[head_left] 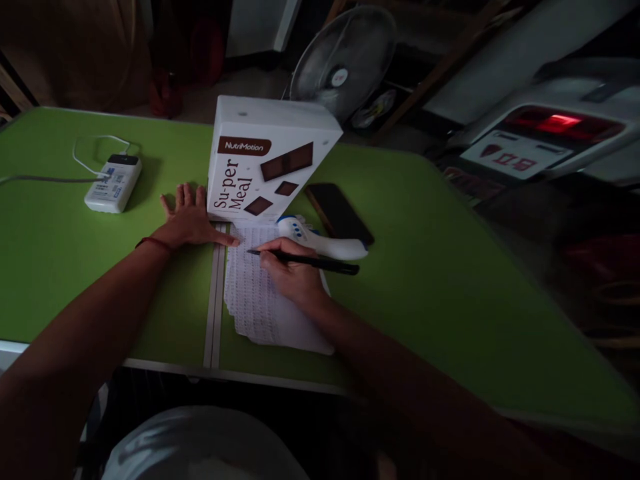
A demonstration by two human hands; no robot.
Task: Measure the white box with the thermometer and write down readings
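My right hand [295,273] is closed around a black pen [333,265], its tip at the upper part of a written sheet of paper [260,300]. Rows of small handwriting cover the left side of the sheet, and its lower right looks blank. My left hand [193,220] lies flat with fingers spread on the green table [165,287], its thumb reaching onto the paper's top left edge. Just beyond the paper stands a white box [273,163] marked "Su-per Meal". A white and blue handheld thermometer [325,243] lies beside my right hand.
A dark phone [340,212] lies right of the box. On the left is a white power bank [114,185] with cables. Behind the table stand a fan [345,63] and, at right, a white vehicle with a lit red tail light [560,122].
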